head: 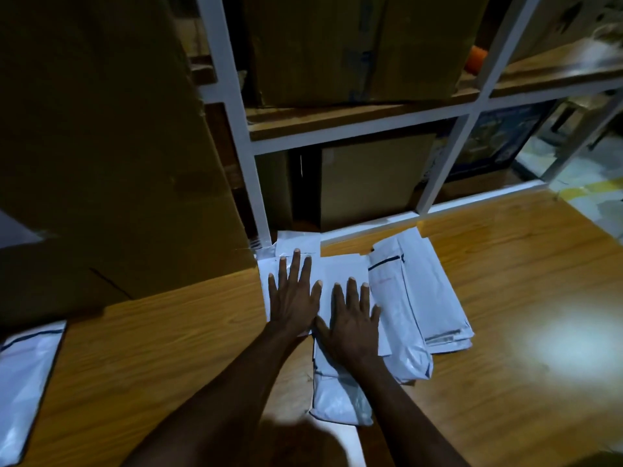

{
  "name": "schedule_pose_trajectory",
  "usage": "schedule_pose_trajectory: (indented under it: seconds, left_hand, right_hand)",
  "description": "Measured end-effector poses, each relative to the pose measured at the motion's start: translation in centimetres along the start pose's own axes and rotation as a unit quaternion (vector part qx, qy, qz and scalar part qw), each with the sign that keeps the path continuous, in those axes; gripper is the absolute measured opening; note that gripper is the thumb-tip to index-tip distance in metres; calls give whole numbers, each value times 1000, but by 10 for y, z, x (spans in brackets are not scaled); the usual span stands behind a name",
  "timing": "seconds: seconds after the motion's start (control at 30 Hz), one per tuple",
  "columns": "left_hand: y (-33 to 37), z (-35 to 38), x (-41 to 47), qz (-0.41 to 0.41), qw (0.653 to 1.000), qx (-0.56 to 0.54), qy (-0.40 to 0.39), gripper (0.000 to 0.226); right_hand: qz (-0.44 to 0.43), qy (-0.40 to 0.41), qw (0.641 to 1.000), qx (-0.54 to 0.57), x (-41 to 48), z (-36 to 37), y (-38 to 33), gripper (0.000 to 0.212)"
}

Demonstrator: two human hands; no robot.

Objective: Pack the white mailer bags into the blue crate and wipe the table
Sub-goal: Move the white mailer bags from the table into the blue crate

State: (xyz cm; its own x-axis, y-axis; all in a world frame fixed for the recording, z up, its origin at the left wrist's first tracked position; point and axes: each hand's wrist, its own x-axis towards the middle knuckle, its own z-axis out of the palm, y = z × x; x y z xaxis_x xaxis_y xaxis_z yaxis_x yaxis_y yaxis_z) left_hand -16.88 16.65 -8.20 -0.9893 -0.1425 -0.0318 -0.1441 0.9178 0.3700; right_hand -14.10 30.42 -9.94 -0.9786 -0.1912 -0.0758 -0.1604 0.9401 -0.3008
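Under both my palms lies a loose pile of white mailer bags (pixel 414 298) on a wooden table (pixel 168 348). My left hand (pixel 293 298) and right hand (pixel 352 320) rest side by side on the pile, flat, with fingers straight and spread, gripping nothing. More of the pile fans out to the right of my right hand. Well off to the left of my left hand lies another mailer bag (pixel 23 382). Beyond my fingertips stands a white-framed shelf (pixel 337 143) holding cardboard boxes (pixel 354 45).
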Motion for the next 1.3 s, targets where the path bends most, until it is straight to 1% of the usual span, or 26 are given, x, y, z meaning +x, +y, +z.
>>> schedule_pose_trajectory:
  seconds: [0.07, 0.1, 0.23, 0.37, 0.47, 0.53, 0.6, 0.7, 0.73, 0.8, 0.87, 1.0, 1.1, 1.2, 1.3]
  left_hand:
    - [-4, 16, 5, -1, 1000, 9, 9, 91]
    - [-7, 23, 7, -3, 1000, 12, 9, 92]
    - [-15, 36, 11, -7, 1000, 16, 3, 86]
    - [-13, 38, 8, 7, 1000, 4, 14, 83]
    - [-13, 37, 0, 11, 1000, 2, 0, 72]
    - [-14, 36, -6, 14, 1000, -1, -7, 68]
    - [-16, 33, -13, 16, 1000, -3, 4, 64]
    - [-20, 34, -23, 25, 999, 0, 46, 53]
    - [-21, 32, -26, 29, 998, 5, 53, 59]
    - [-20, 24, -32, 33, 998, 10, 58, 79]
    - [-18, 15, -37, 27, 997, 12, 66, 84]
    - [-19, -9, -46, 13, 994, 1, 111, 71]
    - [-25, -34, -59, 18, 990, -7, 136, 62]
    - [-36, -61, -77, 20, 988, -15, 155, 60]
    - [-49, -90, -97, 23, 983, -10, 181, 55]
  right_hand:
    - [-2, 5, 1000, -2, -1, 9, 6, 88]
    - [-5, 13, 1000, -5, -1, 13, 9, 87]
    - [-14, 48, 999, -3, -1, 23, 14, 76]
    - [-23, 42, 999, 4, 0, 27, 17, 66]
    - [-30, 44, 999, 10, 1, 26, 19, 62]
    - [-33, 46, 998, 13, 1, 22, 20, 59]
    - [-34, 46, 998, 14, 1, 18, 20, 57]
    - [-33, 46, 998, 13, -2, 12, 20, 55]
    - [-33, 46, 998, 10, -4, 11, 20, 55]
    - [-36, 45, 998, 4, -8, 7, 21, 54]
    - [-42, 41, 998, 3, -12, 0, 20, 58]
    - [-52, 53, 997, 19, -20, -17, 13, 63]
    - [-62, 75, 995, 36, -24, -31, 2, 57]
    - [-59, 91, 992, 60, -31, -47, -19, 58]
    - [-74, 110, 988, 79, -40, -68, -51, 53]
